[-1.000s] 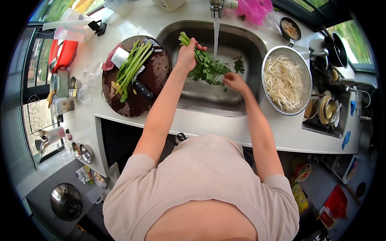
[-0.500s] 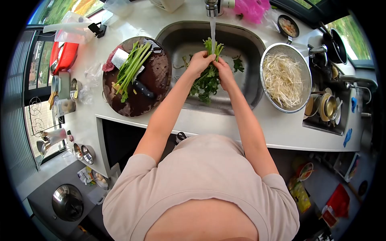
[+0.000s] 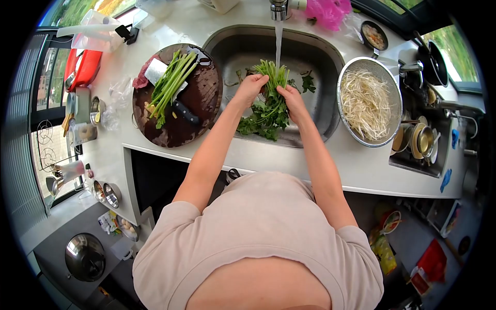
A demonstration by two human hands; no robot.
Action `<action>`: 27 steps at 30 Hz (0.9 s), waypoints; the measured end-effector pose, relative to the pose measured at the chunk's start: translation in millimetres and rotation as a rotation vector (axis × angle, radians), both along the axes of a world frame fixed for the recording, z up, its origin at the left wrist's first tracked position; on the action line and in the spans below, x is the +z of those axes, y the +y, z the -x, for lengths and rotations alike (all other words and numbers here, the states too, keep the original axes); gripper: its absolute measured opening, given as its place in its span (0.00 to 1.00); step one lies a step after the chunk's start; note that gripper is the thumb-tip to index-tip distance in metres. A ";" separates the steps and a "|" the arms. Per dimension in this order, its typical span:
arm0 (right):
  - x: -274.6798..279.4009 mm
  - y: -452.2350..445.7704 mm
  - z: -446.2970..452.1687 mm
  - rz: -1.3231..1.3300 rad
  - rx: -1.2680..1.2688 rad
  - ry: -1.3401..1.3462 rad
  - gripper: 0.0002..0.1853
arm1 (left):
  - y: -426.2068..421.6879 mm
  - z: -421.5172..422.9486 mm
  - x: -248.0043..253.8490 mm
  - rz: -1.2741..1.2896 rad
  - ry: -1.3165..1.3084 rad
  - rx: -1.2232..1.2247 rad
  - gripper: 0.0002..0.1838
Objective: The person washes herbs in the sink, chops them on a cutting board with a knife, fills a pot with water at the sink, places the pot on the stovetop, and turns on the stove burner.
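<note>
In the steel sink [image 3: 222, 44] hangs a bunch of leafy celery [image 3: 271, 98], its pale cut stems up and its leaves down. Water from the tap [image 3: 279, 9] runs onto the stems. My left hand [image 3: 249, 90] pinches the bunch on its left side, fingertips closed at the stems. On the other side my right hand [image 3: 293, 102] grips it with thumb and fingers. Loose leaves [image 3: 308, 82] lie on the sink floor to the right.
Left of the sink, a round cutting board [image 3: 199, 121] bears celery stalks [image 3: 173, 85], a knife [image 3: 185, 112], a cleaver [image 3: 155, 71] and raw meat [image 3: 140, 79]. A colander [image 3: 341, 93] of bean sprouts stands on the right. A pink plastic bag [image 3: 330, 13] lies behind.
My hands have moved slightly apart and the celery stems between them have fanned out. The leaves have shifted a little lower and to the left. Water still runs.
</note>
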State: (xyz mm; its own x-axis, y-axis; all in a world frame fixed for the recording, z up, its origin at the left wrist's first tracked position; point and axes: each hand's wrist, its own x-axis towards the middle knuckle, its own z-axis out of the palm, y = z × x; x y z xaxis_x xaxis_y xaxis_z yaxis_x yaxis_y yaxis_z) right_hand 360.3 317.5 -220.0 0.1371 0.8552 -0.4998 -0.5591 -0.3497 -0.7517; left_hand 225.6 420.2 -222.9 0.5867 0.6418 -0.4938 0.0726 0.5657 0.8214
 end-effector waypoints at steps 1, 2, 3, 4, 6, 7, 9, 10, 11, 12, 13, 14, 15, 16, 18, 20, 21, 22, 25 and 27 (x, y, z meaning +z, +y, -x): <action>0.6 -1.2 0.2 0.010 0.014 -0.022 0.12 | -2.5 -1.2 4.7 0.035 -0.069 0.036 0.13; 1.2 -2.3 0.5 0.020 0.028 -0.045 0.12 | -5.4 -4.2 9.2 0.070 -0.138 0.072 0.15; 1.1 -3.6 0.6 0.021 0.034 -0.051 0.12 | -6.6 -7.6 16.3 0.105 -0.208 0.107 0.17; 1.1 -4.8 0.2 0.022 0.039 -0.058 0.13 | -5.2 -10.6 21.8 0.129 -0.218 0.072 0.18; 2.5 -6.2 -0.7 0.008 0.041 -0.065 0.13 | -2.5 -15.8 31.5 0.177 -0.236 0.001 0.21; 4.1 -6.2 -1.9 -0.006 0.037 -0.066 0.13 | -2.3 -20.3 35.3 0.170 -0.240 -0.017 0.22; 10.2 -4.2 -7.5 -0.055 0.032 -0.127 0.14 | -1.8 -32.0 43.4 0.155 -0.252 -0.055 0.22; 16.3 -1.7 -11.9 -0.087 0.031 -0.187 0.14 | 0.2 -34.8 48.4 0.183 -0.260 -0.087 0.22; 19.3 1.0 -16.1 -0.120 0.030 -0.246 0.15 | 3.2 -37.4 53.9 0.209 -0.267 -0.119 0.22; 17.9 5.5 -20.2 -0.100 0.004 -0.199 0.15 | 6.7 -39.9 60.2 0.236 -0.274 -0.151 0.22; 16.1 11.9 -24.2 -0.080 -0.021 -0.150 0.16 | 10.5 -41.9 67.0 0.167 -0.239 -0.196 0.22; 14.5 18.3 -27.6 -0.060 -0.043 -0.100 0.16 | 14.2 -43.2 73.8 0.099 -0.202 -0.239 0.21; 18.4 25.3 -32.2 -0.068 0.001 -0.055 0.15 | 17.8 -43.5 77.3 0.031 -0.165 -0.280 0.20; 27.6 29.9 -30.3 -0.114 0.024 -0.095 0.15 | 22.6 -43.0 77.3 -0.033 -0.154 -0.276 0.20; 41.3 40.9 -24.5 -0.211 0.072 -0.177 0.16 | 32.3 -43.0 79.0 -0.163 -0.133 -0.268 0.18; 29.5 43.6 -28.2 -0.221 0.226 -0.333 0.15 | 35.3 -41.2 81.8 -0.168 -0.077 -0.140 0.15; 23.6 44.8 -25.8 -0.277 0.277 -0.380 0.15 | 38.7 -38.7 79.5 -0.167 -0.089 -0.072 0.15; 18.2 45.7 -25.3 -0.334 0.327 -0.426 0.15 | 42.6 -35.6 76.3 -0.165 -0.101 -0.006 0.14; 8.9 34.8 -29.7 -0.122 0.417 -0.521 0.12 | 45.2 -24.8 83.3 -0.275 0.011 0.028 0.13; -35.9 34.4 -40.3 -0.094 0.413 -0.648 0.12 | 46.9 -16.3 76.2 -0.483 0.102 0.001 0.13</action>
